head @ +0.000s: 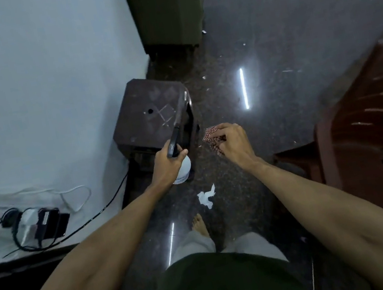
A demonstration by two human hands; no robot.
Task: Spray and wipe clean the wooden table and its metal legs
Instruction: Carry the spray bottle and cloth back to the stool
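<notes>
The left hand [165,161] has its grip closed around a white spray bottle [182,170] with a dark top, held above the dark floor [271,54]. The bottle's label is too blurry to read. The right hand [232,141] pinches a red checked cloth [210,134], maybe crumpled.

I can't read any text here. Spray bottle [182,169] has a white label w/ faint print, too blurred to make out. Stool [151,112] top has scratched X-like marks, not letters. Charger [45,220] sticker also illegible.
</notes>
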